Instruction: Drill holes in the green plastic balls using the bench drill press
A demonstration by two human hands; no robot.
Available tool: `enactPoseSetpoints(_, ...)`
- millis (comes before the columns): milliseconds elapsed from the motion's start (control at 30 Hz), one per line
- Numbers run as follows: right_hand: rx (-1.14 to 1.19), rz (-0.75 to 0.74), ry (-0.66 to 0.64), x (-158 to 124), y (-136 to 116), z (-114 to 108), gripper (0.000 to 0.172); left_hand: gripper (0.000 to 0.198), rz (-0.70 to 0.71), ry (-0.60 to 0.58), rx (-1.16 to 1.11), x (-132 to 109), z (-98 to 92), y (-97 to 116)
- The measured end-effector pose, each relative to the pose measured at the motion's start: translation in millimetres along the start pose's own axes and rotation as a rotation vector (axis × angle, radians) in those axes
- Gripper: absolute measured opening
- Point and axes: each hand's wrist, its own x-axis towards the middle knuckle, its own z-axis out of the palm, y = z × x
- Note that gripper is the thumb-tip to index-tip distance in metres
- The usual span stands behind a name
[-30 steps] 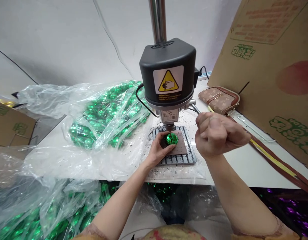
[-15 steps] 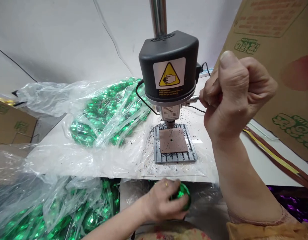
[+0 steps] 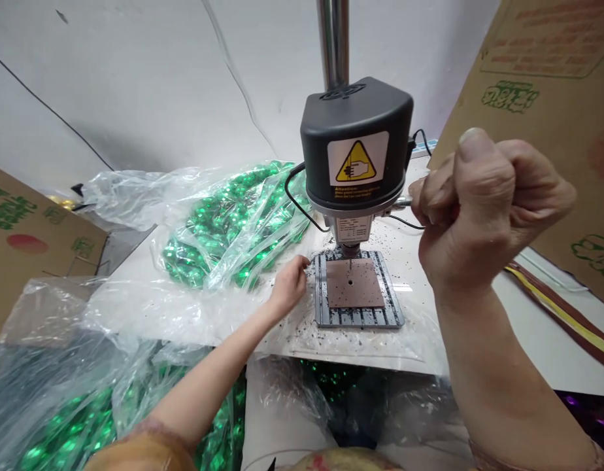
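Note:
A small bench drill (image 3: 357, 163) with a black head and a yellow warning label stands on the white table (image 3: 518, 333). Its bit hangs over a brown pad (image 3: 353, 284) with a hole, lying on the slotted metal base (image 3: 321, 307). My right hand (image 3: 483, 203) is closed round the drill's thin feed lever at the right of the head. My left hand (image 3: 288, 285) reaches beside the base's left edge, at the mouth of a clear plastic bag of shiny green pieces (image 3: 218, 222). Its fingers are curled; I cannot see anything in them.
Black drilling chips speckle the table around the base. A large cardboard box (image 3: 547, 98) leans at the right, with a brown and yellow strap (image 3: 561, 314) below it. Another box (image 3: 32, 235) stands at the left. More bagged green pieces (image 3: 61, 432) lie below the table's front edge.
My left hand took a green piece off the pad, brought it down below the table edge, and now reaches empty-looking to the bag on the table. My right hand raised the lever.

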Motion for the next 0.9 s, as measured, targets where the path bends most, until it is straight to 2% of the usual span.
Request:
enactPoseSetpoints(67,0.016,-0.013,-0.009,1,2,0,0.043,0.033,-0.114,-0.099,0.119,28,1.2,-19)
enactPoseSetpoints(167,0.038,-0.033,-0.034,2,2,-1,0.042,0.04,-0.141,-0.144,0.209,54,1.6,-40)
enactPoseSetpoints(433,0.021,-0.043,-0.016,1,2,0,0.044,0.053,-0.139,-0.295,0.306,86,2.1,-69)
enactPoseSetpoints(633,0.006,-0.023,-0.015,0,0,-1,0.047,0.033,-0.163,-0.265,0.133,97,9.6,-74)
enactPoseSetpoints(900,-0.001,-0.042,-0.001,0,2,1,0.047,0.038,-0.164,-0.121,-0.075,90,7.9,-70)
